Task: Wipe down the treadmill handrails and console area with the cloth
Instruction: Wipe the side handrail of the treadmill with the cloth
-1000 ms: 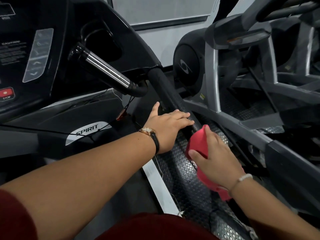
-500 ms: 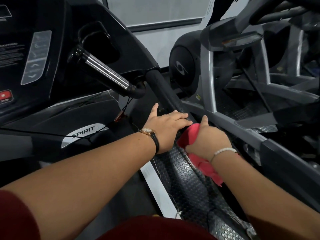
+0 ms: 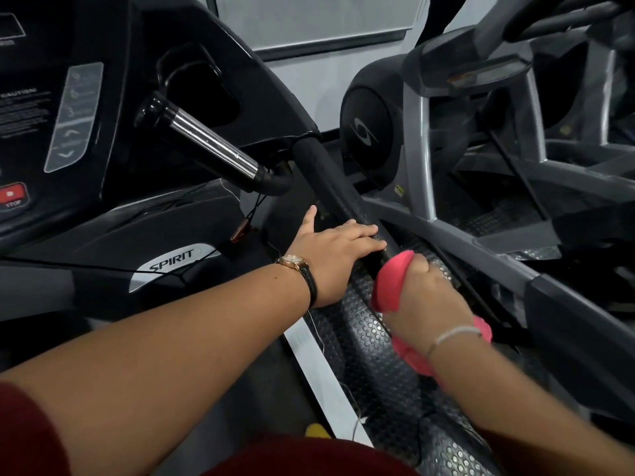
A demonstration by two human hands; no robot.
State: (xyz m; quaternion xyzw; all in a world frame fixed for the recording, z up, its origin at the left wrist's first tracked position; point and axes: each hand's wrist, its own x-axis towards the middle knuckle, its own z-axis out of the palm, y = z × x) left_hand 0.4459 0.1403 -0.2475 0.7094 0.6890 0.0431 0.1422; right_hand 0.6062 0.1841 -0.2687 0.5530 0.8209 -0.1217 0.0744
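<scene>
The black padded right handrail (image 3: 330, 180) of the treadmill slopes down from the console toward me. My left hand (image 3: 338, 250) rests flat on it, fingers straight across the rail. Just below, my right hand (image 3: 424, 297) grips a pink cloth (image 3: 391, 283) wrapped around the rail; more of the cloth hangs under my wrist. The dark console (image 3: 51, 108) with its grey key strip and red stop button fills the upper left. A chrome pulse grip (image 3: 209, 146) sticks out from the console beside the rail.
A safety-key cord (image 3: 254, 214) with a red clip hangs under the chrome grip. The silver SPIRIT badge (image 3: 171, 264) sits on the motor cover at left. A studded side rail (image 3: 374, 355) runs below my hands. A grey elliptical machine (image 3: 419, 139) stands close on the right.
My right hand closed the cloth around the handrail, slid up against my left hand, then drew slightly back down the rail. My left hand stayed flat in place.
</scene>
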